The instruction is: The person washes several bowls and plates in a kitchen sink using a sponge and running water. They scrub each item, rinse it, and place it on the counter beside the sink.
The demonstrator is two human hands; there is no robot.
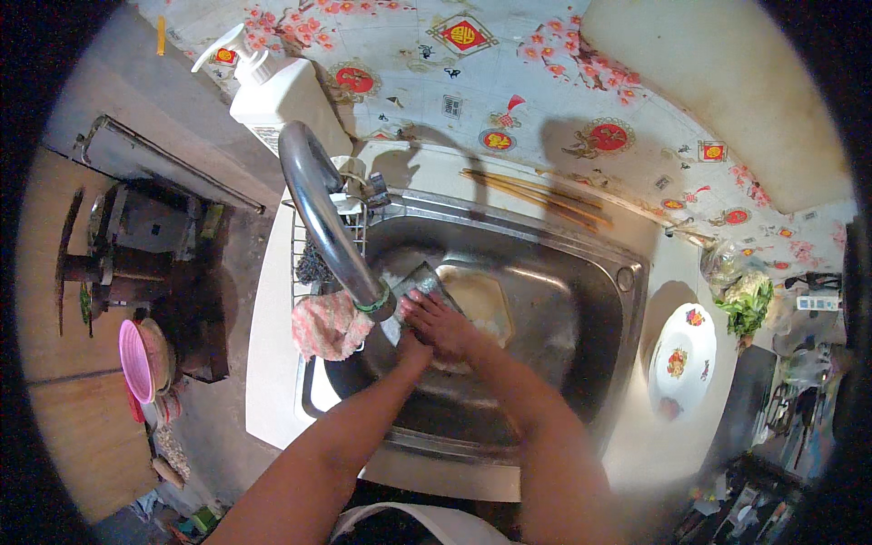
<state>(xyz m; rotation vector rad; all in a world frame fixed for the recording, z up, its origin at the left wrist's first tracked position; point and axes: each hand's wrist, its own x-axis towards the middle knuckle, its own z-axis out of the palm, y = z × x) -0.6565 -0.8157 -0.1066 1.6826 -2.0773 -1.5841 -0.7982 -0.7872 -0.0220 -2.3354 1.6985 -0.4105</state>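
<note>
Both my hands are together over the stainless steel sink, just right of the curved metal faucet. My left hand is low beside the faucet's mouth, its fingers mostly hidden. Across a wet, shiny, flat item, perhaps a blade or a piece of film, lie the spread fingers of my right hand. What either hand grips is unclear. Beneath them a pale, roughly round item, wet with some foam, sits in the basin.
A pink-and-white cloth hangs at a wire rack left of the basin. Behind stands a white pump bottle. Several chopsticks lie along the back ledge. At the right are an oval floral plate and leafy greens.
</note>
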